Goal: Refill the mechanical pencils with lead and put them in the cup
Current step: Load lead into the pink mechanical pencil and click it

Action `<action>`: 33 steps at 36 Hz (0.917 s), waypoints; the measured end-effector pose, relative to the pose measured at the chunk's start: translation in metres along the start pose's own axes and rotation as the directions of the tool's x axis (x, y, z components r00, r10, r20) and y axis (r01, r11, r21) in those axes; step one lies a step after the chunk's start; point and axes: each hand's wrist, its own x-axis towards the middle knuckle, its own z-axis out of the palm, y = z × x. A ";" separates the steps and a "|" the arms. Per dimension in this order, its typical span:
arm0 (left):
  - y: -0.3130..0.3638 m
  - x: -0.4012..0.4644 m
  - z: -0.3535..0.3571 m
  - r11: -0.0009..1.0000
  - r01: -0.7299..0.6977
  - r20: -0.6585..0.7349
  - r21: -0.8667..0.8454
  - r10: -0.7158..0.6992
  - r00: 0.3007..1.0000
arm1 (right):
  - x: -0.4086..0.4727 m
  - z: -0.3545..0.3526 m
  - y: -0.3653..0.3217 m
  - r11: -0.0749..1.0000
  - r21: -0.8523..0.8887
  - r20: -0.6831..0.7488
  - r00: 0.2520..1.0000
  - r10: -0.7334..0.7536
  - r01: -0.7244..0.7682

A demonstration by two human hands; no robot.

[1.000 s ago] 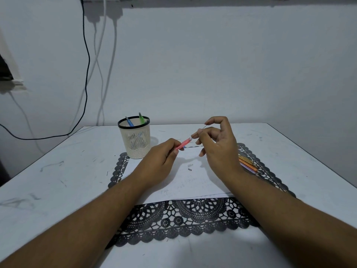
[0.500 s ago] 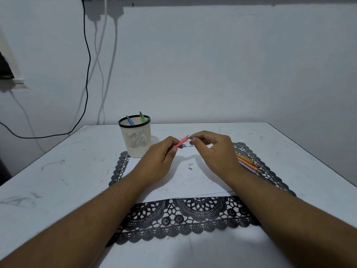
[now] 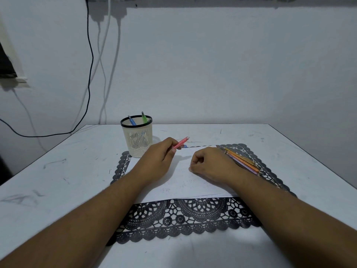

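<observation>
Now: left hand held pink pencil, right hand down on paper

Head view, only one. Left hand [image 3: 160, 157] had fingers curled around the pink pencil [image 3: 180, 142], pinching its lower end; the pencil pointed up and right, raised off the paper [image 3: 185, 182]. Right hand [image 3: 209, 164] rested on the paper, fingers curled in, thumb and forefinger tips together near the sheet; whether they pinched anything was too small to tell. Cup [image 3: 137, 138], a white mesh one with a black rim, stood upright at the mat's [image 3: 183, 217] far left corner, just left of the left hand. Blue pencil [image 3: 132, 120] and green pencil [image 3: 144, 117] stood in it, tips above the rim. Loose pencils [image 3: 243, 162], orange and purple, lay in a bundle on the mat, touching the right hand's outer edge. Thin lead sticks [image 3: 195, 141] lay on the table [image 3: 58, 171] beyond the paper's far edge. Cables [image 3: 89, 74] hung down the wall at left.
</observation>
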 end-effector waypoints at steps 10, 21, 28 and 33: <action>0.000 -0.002 0.000 0.999 0.006 0.013 0.039 -0.007 1.000 | 0.000 -0.009 -0.004 0.944 0.318 -0.118 0.992 -0.055 0.090; 0.003 -0.002 -0.001 0.995 0.017 0.035 0.094 -0.020 0.999 | 0.004 -0.010 -0.004 0.667 0.738 -0.184 0.981 0.053 0.103; 0.005 -0.003 -0.001 0.996 0.009 0.036 0.093 -0.013 0.999 | 0.003 -0.011 -0.007 0.565 0.813 -0.213 0.975 0.068 0.139; 0.005 -0.002 -0.001 0.996 -0.004 0.037 0.088 0.001 0.999 | 0.003 -0.007 -0.008 0.618 0.770 -0.240 0.969 0.051 0.158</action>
